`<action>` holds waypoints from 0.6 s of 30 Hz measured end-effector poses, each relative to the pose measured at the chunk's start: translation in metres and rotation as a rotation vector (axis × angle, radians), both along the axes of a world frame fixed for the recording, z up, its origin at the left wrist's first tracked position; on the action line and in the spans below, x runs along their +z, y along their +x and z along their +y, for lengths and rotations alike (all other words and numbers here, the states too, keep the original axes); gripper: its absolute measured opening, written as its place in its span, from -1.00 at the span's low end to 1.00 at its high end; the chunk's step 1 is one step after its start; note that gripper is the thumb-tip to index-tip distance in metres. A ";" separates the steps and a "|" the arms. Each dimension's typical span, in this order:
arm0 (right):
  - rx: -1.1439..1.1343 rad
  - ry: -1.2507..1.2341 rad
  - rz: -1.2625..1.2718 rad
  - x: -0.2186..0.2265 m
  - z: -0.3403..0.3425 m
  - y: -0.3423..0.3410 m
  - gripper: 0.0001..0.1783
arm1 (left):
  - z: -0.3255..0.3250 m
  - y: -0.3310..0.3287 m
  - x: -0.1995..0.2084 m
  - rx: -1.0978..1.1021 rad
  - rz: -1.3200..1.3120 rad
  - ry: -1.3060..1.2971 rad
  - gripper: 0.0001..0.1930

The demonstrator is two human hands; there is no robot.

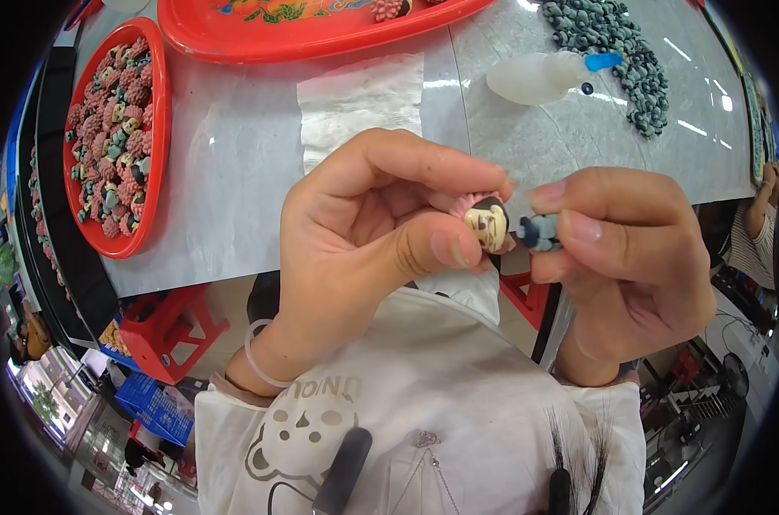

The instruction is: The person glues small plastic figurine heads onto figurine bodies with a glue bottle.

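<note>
Between the thumb and fingers of my left hand (355,215) is a small figurine head (485,225) with a painted face, dark hair and a pink ridged back. My right hand (634,257) pinches a small grey-blue figurine body (539,233) with a dark end. The two pieces are held close together, with a narrow gap between them, above the table's near edge. Part of each piece is hidden behind my fingertips.
A red oval basin (155,172) of pink and grey-green pieces stands at left. A red tray (260,51) lies at the far side. Beyond my hands are a white cloth (355,94), a squeeze bottle (535,79) with blue tip and a pile of grey-blue pieces (608,34).
</note>
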State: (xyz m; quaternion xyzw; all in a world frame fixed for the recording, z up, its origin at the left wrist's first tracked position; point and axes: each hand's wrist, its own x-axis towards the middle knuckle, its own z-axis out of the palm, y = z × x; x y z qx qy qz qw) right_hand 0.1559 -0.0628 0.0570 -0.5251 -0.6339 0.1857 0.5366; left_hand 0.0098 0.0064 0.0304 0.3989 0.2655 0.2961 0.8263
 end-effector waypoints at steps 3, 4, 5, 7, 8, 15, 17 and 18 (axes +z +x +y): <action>0.029 -0.001 -0.008 0.000 -0.001 0.003 -0.78 | -0.001 0.000 0.002 -0.004 -0.003 -0.021 -0.55; 0.032 -0.002 -0.005 -0.001 -0.001 0.001 -0.78 | -0.001 -0.001 0.002 -0.003 -0.009 -0.034 -0.55; 0.019 0.009 -0.038 -0.003 -0.001 0.000 -0.76 | -0.001 -0.001 0.001 -0.002 -0.006 -0.035 -0.55; 0.004 0.020 -0.074 -0.003 -0.001 0.000 -0.75 | -0.002 -0.001 0.000 0.011 -0.014 -0.003 -0.54; 0.012 0.045 -0.116 -0.002 -0.001 0.000 -0.75 | -0.002 -0.001 -0.001 0.009 -0.015 -0.004 -0.54; -0.106 0.106 -0.152 -0.005 0.003 -0.012 -0.76 | 0.005 -0.005 -0.005 0.023 0.002 0.282 -0.60; -0.090 0.108 -0.159 -0.007 0.005 -0.013 -0.75 | 0.007 -0.008 -0.002 0.033 0.000 0.317 -0.61; -0.079 0.110 -0.166 -0.007 0.007 -0.012 -0.75 | 0.009 -0.008 0.000 0.029 0.025 0.269 -0.62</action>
